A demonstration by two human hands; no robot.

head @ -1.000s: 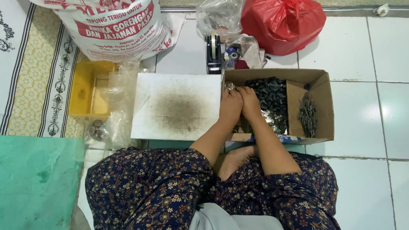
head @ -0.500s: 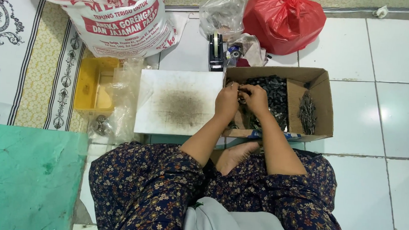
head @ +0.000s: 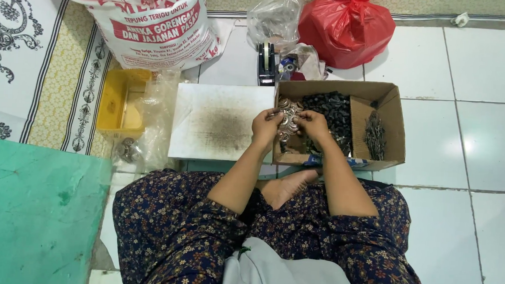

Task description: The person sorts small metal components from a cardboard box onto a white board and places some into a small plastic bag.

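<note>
From the head camera, the left hand (head: 266, 125) and right hand (head: 312, 125) meet over the left end of the cardboard box (head: 395, 127), fingers curled around small silvery metal pieces (head: 287, 111) heaped there. What exactly each hand pinches is too small to tell. Black parts (head: 332, 108) and dark nails (head: 374, 132) fill the box's other sections. A white board (head: 222, 121) lies just left.

Left hand (head: 267, 125) and right hand (head: 313, 125) meet over silvery metal discs (head: 287, 111) in cardboard box (head: 396, 116), 12 o'clock from lap.
</note>
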